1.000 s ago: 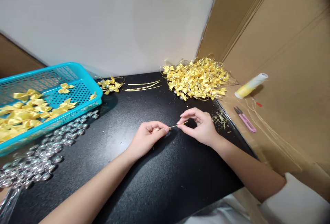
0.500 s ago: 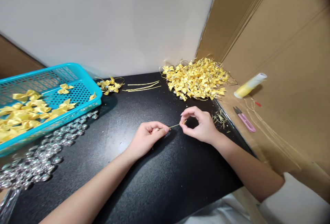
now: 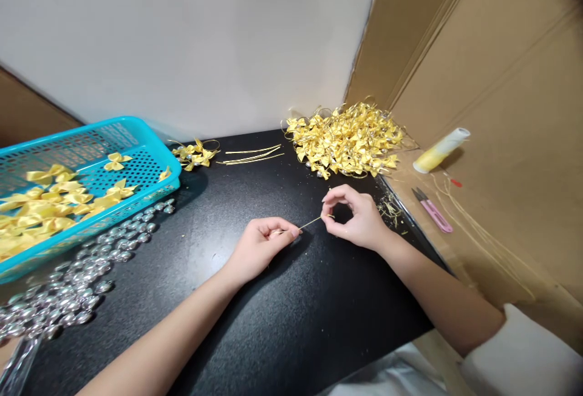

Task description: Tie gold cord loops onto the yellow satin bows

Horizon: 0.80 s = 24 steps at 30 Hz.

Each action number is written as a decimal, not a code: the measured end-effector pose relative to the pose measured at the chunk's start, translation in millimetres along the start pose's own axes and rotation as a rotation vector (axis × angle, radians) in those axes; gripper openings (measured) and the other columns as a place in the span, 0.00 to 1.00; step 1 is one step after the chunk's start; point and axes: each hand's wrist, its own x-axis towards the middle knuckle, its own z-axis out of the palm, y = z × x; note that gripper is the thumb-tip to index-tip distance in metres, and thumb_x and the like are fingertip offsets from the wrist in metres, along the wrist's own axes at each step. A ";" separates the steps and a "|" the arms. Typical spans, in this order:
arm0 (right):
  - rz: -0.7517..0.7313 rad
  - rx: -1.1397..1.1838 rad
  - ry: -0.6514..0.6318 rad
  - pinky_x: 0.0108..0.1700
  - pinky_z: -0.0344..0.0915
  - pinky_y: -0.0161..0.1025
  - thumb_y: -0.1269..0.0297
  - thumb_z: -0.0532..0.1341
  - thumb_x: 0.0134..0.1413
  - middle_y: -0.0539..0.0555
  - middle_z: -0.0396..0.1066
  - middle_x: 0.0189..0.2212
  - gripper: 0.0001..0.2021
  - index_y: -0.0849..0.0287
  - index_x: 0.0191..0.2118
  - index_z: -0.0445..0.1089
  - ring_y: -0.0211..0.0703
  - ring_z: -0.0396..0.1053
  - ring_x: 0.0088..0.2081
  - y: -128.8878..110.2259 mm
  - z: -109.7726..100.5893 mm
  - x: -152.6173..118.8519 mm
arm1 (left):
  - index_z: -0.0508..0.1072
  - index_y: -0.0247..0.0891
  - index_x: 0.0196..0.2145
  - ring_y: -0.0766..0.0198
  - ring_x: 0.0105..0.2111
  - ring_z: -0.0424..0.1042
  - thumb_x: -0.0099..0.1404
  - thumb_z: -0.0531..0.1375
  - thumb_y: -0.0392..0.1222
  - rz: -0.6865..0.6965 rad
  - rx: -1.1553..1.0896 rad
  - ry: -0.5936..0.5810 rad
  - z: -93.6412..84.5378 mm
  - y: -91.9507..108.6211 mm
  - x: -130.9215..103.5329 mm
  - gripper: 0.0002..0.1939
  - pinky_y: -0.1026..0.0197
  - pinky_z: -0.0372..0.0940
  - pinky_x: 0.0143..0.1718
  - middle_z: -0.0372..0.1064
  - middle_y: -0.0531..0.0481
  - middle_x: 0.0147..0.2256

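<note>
A thin gold cord (image 3: 310, 223) stretches between my two hands above the black table (image 3: 255, 335). My left hand (image 3: 264, 244) pinches one end between thumb and forefinger. Thumb and fingertips of my right hand (image 3: 355, 217) close on the other end, the fingers bent into a ring. Beyond them lies a large heap of yellow bows (image 3: 346, 138) with gold loops and silver beads. Several cut gold cords (image 3: 252, 154) rest at the table's back, beside a small group of finished-looking bows (image 3: 195, 153).
At left stands a turquoise basket (image 3: 152, 135) holding loose yellow bows. Strings of silver beads (image 3: 86, 274) lie along its front. On cardboard at right are pink thread snips (image 3: 435, 214), a spool (image 3: 441, 150) and long loose cords (image 3: 492, 241). Cord scraps (image 3: 392, 209) litter the table's right edge.
My right hand has shifted slightly right and up, so more of the cord shows between the hands. My left hand stays almost in place, still pinching.
</note>
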 end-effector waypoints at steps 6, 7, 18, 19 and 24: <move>0.019 0.019 0.013 0.36 0.70 0.36 0.77 0.62 0.44 0.45 0.73 0.26 0.15 0.54 0.39 0.65 0.36 0.73 0.28 0.8 -1.0 1.3 | 0.76 0.32 0.27 0.75 0.14 0.45 0.54 0.64 0.54 0.001 0.000 0.002 0.1 -0.9 0.3 0.19 0.68 0.40 0.16 0.49 0.63 0.13; 0.021 0.019 0.015 0.36 0.70 0.36 0.77 0.62 0.44 0.45 0.73 0.26 0.15 0.54 0.39 0.65 0.36 0.73 0.28 0.8 -1.2 1.5 | 0.75 0.33 0.27 0.75 0.14 0.46 0.54 0.64 0.54 -0.001 -0.002 0.003 0.1 -0.8 0.3 0.18 0.68 0.40 0.16 0.49 0.63 0.13; 0.013 0.017 0.027 0.36 0.70 0.36 0.76 0.62 0.45 0.46 0.73 0.26 0.14 0.55 0.39 0.65 0.36 0.73 0.28 2.3 -4.0 2.2 | 0.75 0.33 0.27 0.75 0.15 0.45 0.53 0.64 0.55 -0.006 0.002 -0.002 0.8 0.1 -0.9 0.19 0.68 0.40 0.17 0.49 0.62 0.13; 0.016 0.014 0.030 0.36 0.70 0.37 0.76 0.62 0.45 0.46 0.73 0.26 0.14 0.54 0.38 0.65 0.36 0.73 0.28 2.3 -4.5 2.4 | 0.75 0.33 0.27 0.75 0.15 0.45 0.54 0.64 0.55 -0.008 0.007 0.003 0.8 0.4 -1.2 0.19 0.68 0.40 0.17 0.49 0.62 0.13; 0.016 0.007 0.041 0.35 0.70 0.37 0.75 0.62 0.45 0.46 0.73 0.27 0.13 0.54 0.38 0.65 0.37 0.73 0.28 2.0 -6.1 3.8 | 0.75 0.33 0.26 0.74 0.15 0.46 0.53 0.65 0.56 -0.010 0.021 0.007 0.4 0.1 -1.2 0.19 0.68 0.40 0.17 0.50 0.61 0.13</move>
